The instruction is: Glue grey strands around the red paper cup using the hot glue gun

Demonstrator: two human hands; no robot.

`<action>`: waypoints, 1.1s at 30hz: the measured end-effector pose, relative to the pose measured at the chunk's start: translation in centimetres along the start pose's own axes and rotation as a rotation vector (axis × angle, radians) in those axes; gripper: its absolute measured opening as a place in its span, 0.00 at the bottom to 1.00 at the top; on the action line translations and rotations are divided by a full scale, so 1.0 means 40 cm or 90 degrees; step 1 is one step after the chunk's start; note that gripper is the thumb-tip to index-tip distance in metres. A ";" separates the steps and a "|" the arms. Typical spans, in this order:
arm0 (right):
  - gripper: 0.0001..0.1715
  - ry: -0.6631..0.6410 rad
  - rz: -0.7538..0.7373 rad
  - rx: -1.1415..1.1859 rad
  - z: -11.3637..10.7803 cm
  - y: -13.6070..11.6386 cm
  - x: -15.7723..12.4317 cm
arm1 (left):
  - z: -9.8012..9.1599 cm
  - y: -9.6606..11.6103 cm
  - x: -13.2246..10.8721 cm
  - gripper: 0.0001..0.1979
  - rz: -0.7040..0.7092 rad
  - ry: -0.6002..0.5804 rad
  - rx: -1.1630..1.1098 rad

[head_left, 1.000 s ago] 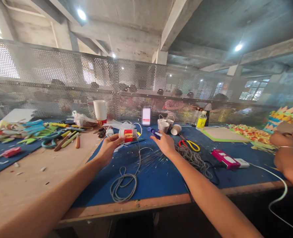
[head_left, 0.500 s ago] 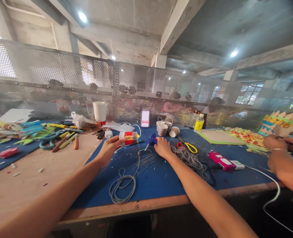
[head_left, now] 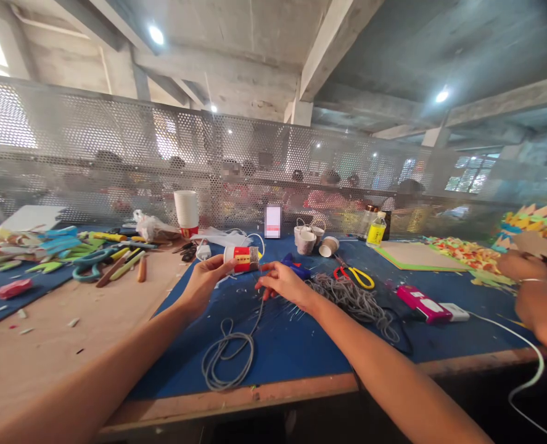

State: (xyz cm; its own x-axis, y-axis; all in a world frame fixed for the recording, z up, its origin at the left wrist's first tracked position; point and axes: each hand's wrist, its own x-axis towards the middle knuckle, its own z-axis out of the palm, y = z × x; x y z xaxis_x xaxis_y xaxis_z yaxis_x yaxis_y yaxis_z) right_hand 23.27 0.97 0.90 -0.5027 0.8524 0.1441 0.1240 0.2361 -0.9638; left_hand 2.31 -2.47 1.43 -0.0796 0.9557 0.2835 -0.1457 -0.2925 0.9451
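My left hand (head_left: 208,271) is closed around a red and white paper cup (head_left: 242,259) lying on its side, its right end wrapped in grey cord. Just right of the cup, my right hand (head_left: 280,283) has its fingers curled at the strand of grey cord (head_left: 257,317). That strand runs down to a loose coil (head_left: 229,361) on the blue mat (head_left: 296,357). A blue glue gun (head_left: 296,266) lies behind my right hand, partly hidden by it.
Right of my forearm lie tangled grey cord (head_left: 354,302), scissors (head_left: 360,277) and a magenta box (head_left: 423,303). Wrapped cups (head_left: 305,242) stand behind, near a phone (head_left: 272,222). Tools and a cup stack (head_left: 187,209) are leftward. A co-worker's arm (head_left: 539,308) is at right.
My right hand has let go of the blue glue gun and moved left to the cord beside the cup. The left hand keeps the cup in nearly the same place.
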 end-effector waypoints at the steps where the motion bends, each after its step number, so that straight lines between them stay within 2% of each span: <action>1: 0.12 0.024 -0.023 -0.015 -0.003 0.003 0.001 | 0.000 0.001 -0.002 0.19 -0.003 -0.005 0.000; 3: 0.08 0.083 -0.084 -0.053 -0.015 0.005 0.004 | 0.003 0.004 -0.007 0.18 -0.013 -0.025 0.001; 6: 0.11 0.136 -0.152 -0.084 -0.032 -0.008 0.001 | 0.008 0.008 -0.015 0.17 -0.031 -0.060 0.016; 12: 0.13 0.180 -0.204 -0.133 -0.029 -0.050 -0.024 | 0.017 0.019 -0.025 0.18 -0.052 -0.087 0.039; 16: 0.12 0.198 -0.238 -0.144 -0.025 -0.054 -0.025 | 0.022 0.019 -0.026 0.14 -0.040 -0.106 0.070; 24: 0.12 0.223 -0.245 -0.171 -0.030 -0.041 -0.015 | 0.029 0.019 -0.029 0.10 -0.022 -0.139 0.103; 29: 0.12 0.223 -0.253 -0.170 -0.034 -0.034 -0.011 | 0.035 0.033 -0.037 0.13 -0.077 -0.149 0.082; 33: 0.11 0.225 -0.245 -0.181 -0.038 -0.031 -0.009 | 0.037 0.039 -0.040 0.13 -0.087 -0.151 0.083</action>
State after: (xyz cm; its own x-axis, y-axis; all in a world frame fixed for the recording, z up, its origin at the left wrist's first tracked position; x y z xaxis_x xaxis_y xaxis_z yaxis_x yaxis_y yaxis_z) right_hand 24.58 1.06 2.39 -0.2471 0.7734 0.5838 0.2379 0.6325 -0.7372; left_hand 3.69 -4.41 2.67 0.1660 0.9718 0.1674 -0.0097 -0.1681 0.9857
